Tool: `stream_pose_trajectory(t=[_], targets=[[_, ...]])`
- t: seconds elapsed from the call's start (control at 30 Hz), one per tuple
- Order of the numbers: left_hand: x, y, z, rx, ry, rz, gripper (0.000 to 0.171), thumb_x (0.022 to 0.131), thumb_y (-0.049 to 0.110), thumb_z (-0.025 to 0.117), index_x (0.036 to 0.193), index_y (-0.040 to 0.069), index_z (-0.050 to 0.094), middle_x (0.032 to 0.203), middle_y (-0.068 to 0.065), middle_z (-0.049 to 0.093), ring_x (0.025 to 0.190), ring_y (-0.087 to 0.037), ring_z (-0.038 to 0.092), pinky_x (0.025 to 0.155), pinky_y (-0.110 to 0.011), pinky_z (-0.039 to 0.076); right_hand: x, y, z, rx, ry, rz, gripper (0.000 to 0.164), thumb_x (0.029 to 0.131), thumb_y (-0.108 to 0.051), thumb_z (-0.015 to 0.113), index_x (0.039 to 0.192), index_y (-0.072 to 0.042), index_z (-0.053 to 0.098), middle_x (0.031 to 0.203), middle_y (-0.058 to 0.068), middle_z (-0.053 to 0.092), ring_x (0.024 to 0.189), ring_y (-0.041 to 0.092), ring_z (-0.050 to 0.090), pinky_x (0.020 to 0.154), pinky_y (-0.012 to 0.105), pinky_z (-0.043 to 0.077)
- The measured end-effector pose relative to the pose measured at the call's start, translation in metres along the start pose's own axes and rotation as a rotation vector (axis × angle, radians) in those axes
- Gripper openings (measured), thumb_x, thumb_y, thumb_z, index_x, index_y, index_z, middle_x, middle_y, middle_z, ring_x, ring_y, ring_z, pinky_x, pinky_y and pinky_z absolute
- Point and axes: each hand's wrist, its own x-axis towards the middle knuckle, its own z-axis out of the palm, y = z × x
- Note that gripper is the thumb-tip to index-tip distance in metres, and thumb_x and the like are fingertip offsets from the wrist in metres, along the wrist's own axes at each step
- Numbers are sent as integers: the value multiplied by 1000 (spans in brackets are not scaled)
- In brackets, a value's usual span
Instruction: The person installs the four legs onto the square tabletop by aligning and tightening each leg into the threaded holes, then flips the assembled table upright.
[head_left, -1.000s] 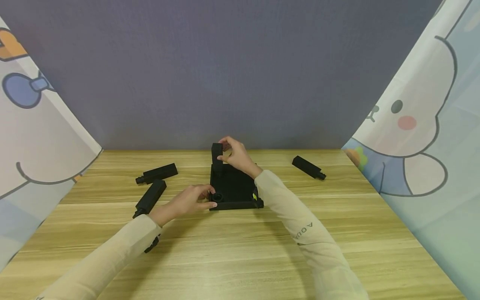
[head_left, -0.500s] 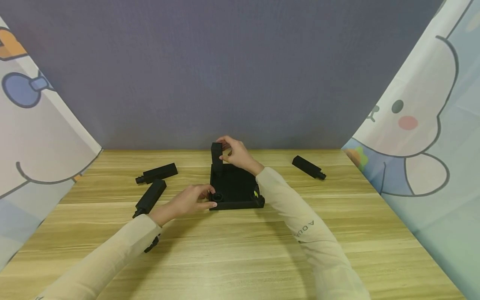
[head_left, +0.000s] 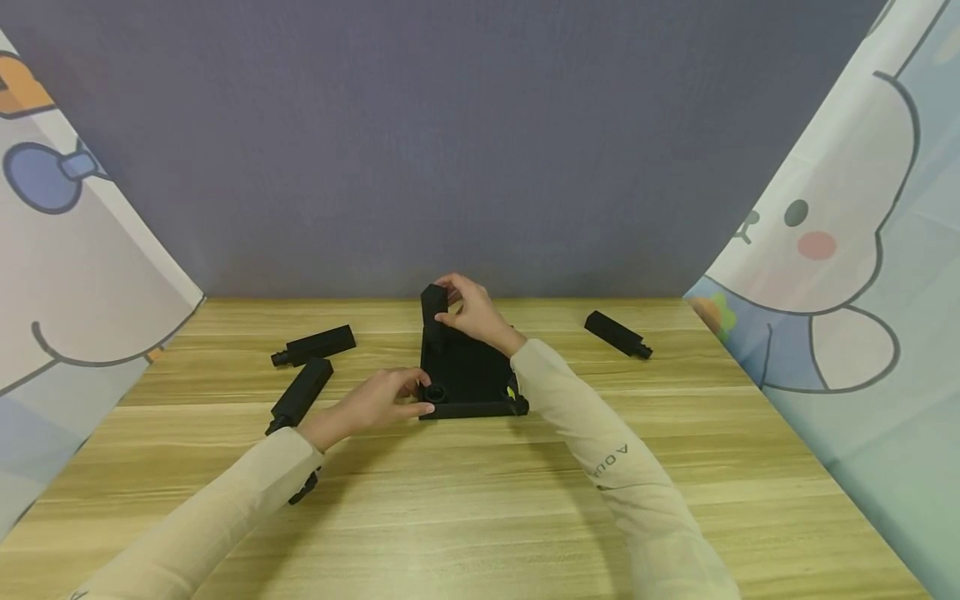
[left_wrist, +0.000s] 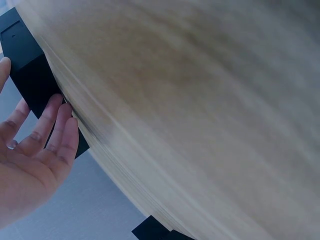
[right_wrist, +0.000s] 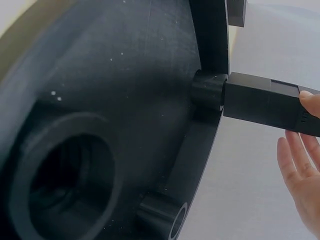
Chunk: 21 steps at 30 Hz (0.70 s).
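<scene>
While the right hand (head_left: 477, 315) pinched a black post (head_left: 432, 306) and the left hand (head_left: 377, 402) gripped the tray (head_left: 472, 371), three loose posts (head_left: 321, 343) flanked them; a sleeve (head_left: 206, 512) partly hid another piece (head_left: 303, 490).

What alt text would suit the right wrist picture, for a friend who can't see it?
A right hand holds a square black bar whose end meets a round socket in the corner of a black panel. Another socket shows at lower left, and a third socket at the bottom edge.
</scene>
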Motion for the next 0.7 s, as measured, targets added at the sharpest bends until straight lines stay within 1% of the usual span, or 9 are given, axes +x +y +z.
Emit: stream_pose_trajectory(t=[0.13, 0.33, 0.47, 0.6, 0.7], targets=[[0, 1, 0, 3, -1, -4, 37, 84, 39, 63, 109, 13, 58, 94, -5, 65, 86, -21, 64, 74, -36, 52, 1, 1, -1, -7, -15, -3, 48, 81, -12, 70, 123, -9, 49, 114, 8, 55, 94, 22, 58, 66, 25, 51], [0, 2, -1, 2, 0, -17, 36, 84, 38, 64, 109, 14, 58, 95, -4, 65, 87, -21, 63, 74, -36, 52, 6, 0, -5, -33, -74, -32, 52, 81, -11, 69, 127, -9, 47, 126, 9, 51, 97, 24, 57, 66, 26, 51], [0, 2, -1, 5, 2, -13, 36, 84, 38, 64, 109, 13, 58, 96, -5, 65, 88, -21, 63, 75, -36, 52, 8, 0, -8, -40, -119, -51, 54, 81, -10, 69, 130, -10, 46, 130, 10, 49, 99, 26, 57, 75, 32, 52], [1, 2, -1, 7, 2, -7, 36, 84, 38, 65, 109, 13, 58, 95, -4, 65, 87, -21, 63, 74, -35, 52, 9, -2, -11, -22, -154, -45, 54, 81, -8, 69, 130, -10, 46, 132, 10, 47, 101, 28, 57, 85, 39, 49], [1, 1, -1, 6, 3, 3, 36, 84, 38, 65, 109, 13, 58, 93, -4, 65, 86, -20, 64, 73, -34, 52, 8, -3, -11, -27, -153, -30, 54, 81, -9, 69, 130, -11, 46, 131, 10, 48, 100, 27, 57, 85, 39, 49]])
